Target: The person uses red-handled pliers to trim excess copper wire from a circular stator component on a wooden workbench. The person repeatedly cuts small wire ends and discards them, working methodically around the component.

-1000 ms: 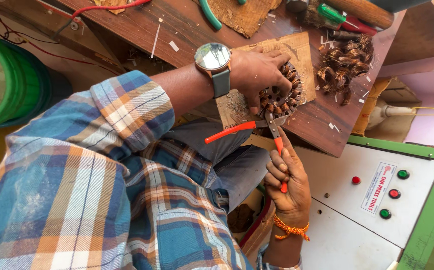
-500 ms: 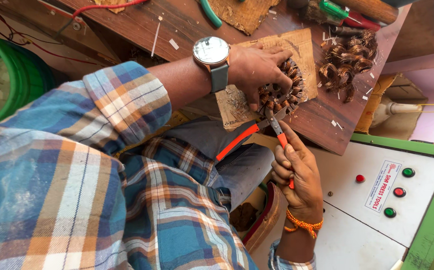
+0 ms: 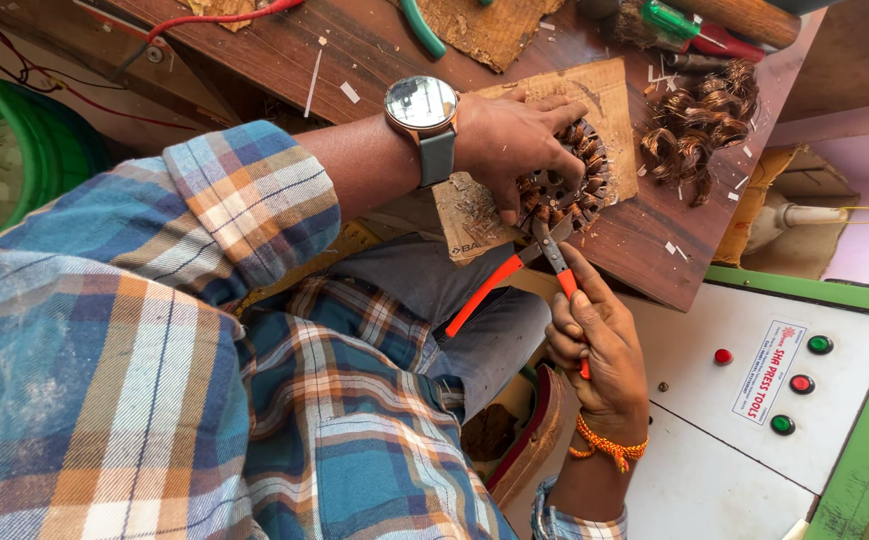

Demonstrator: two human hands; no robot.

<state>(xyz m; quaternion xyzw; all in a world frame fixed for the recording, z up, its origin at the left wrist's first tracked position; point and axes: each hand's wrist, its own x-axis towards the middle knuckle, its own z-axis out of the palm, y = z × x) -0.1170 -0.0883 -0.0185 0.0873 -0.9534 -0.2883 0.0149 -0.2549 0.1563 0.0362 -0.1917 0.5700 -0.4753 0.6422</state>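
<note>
My left hand (image 3: 509, 135), with a watch on its wrist, presses down on a round motor stator (image 3: 579, 195) wound with copper wire. The stator lies on a piece of cardboard (image 3: 609, 95) on the wooden bench (image 3: 354, 60). My right hand (image 3: 599, 335), with an orange thread band at the wrist, grips one handle of orange-handled pliers (image 3: 544, 245). The other handle sticks out to the left. The pliers' jaws touch the stator's near edge, just below my left fingers.
A pile of curled copper wire (image 3: 694, 125) lies right of the stator. A green-handled screwdriver (image 3: 669, 18) and a red wire (image 3: 214, 18) lie at the bench's far side. A grey control panel (image 3: 694, 470) with red and green buttons sits at right. A green bucket (image 3: 24, 140) stands at left.
My right hand has brought the pliers a little up and in, so the jaws now sit against the stator's edge. My left hand stays on the stator.
</note>
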